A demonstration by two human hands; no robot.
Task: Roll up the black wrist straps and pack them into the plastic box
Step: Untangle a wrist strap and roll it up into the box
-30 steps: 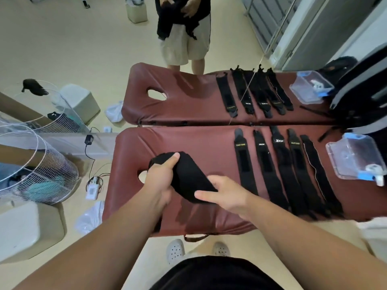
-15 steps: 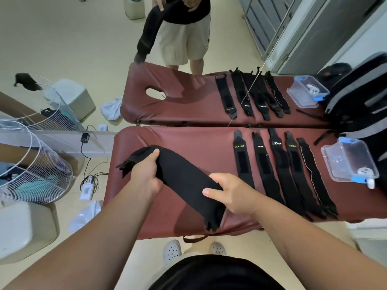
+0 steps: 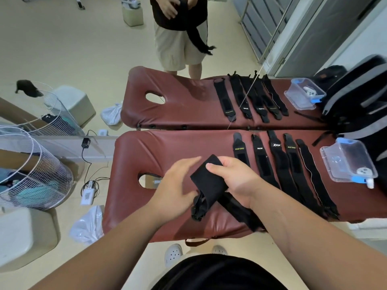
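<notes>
Right hand pinches the partly folded wrist strap over the massage bed, left hand spread against it, strap axis roughly far-to-near between them; plastic box sits well right, nearer the right hand.

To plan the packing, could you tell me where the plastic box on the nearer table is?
In the head view, the plastic box sits at the near table's right end, just right of the five flat straps.
</notes>
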